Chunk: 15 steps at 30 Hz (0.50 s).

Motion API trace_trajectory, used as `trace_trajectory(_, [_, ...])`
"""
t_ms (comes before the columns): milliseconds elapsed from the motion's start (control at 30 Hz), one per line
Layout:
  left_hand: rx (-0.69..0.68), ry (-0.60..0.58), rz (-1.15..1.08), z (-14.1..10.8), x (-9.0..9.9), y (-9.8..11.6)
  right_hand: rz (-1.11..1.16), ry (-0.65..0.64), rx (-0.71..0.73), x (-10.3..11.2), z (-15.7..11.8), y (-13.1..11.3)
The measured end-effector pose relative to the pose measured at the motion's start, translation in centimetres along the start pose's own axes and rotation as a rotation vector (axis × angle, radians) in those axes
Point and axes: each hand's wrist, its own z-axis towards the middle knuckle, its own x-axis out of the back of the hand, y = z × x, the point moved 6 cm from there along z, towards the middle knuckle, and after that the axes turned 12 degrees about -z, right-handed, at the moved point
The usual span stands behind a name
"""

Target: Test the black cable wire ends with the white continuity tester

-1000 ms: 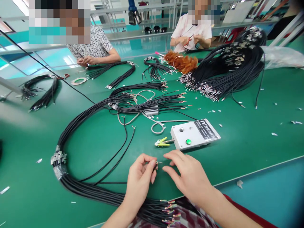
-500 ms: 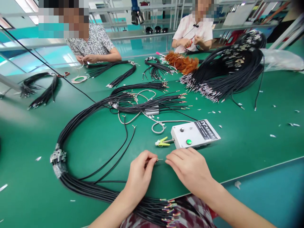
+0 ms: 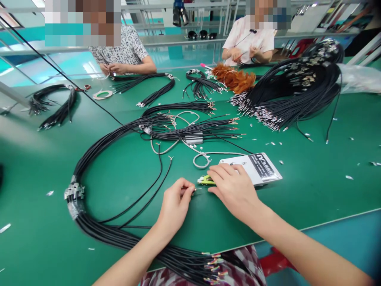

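Observation:
My left hand (image 3: 177, 202) is closed in a pinch on the stripped end of a black cable, with a thin bare tip pointing right from the fingertips. My right hand (image 3: 233, 186) reaches over a yellow-green clip (image 3: 205, 180), its fingers above and its thumb lower and apart. Whether the fingers touch the clip is hard to tell. Behind that hand sits a white control box (image 3: 262, 169) with a dark label; its knob and button are mostly covered. A long bundle of black cables (image 3: 107, 234) curves around the left, its coloured wire ends (image 3: 216, 264) near my lap.
More black cable bundles (image 3: 190, 131) lie in the middle, and a large heap of cables (image 3: 285, 87) at the back right beside orange-brown fluffy material (image 3: 233, 77). Two co-workers sit opposite. White scraps (image 3: 274, 143) dot the green table (image 3: 312, 190). A grey cord (image 3: 202, 161) loops behind the box.
My right hand has moved up from near the cable's bare tip to the clip, now partly covering the box. My left hand keeps its pinch. The view has shifted slightly.

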Motion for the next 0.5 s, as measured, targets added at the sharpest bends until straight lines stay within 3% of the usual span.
trace_trajectory(167, [0.024, 0.01, -0.026, 1.2, 0.2, -0.2, -0.071, -0.116, 0.069, -2.2, 1.1, -0.2])
trace_trajectory(500, [0.025, 0.04, -0.009, 2.6, -0.1, -1.1, -0.043, -0.137, 0.107, -2.2, 1.7, 0.2])
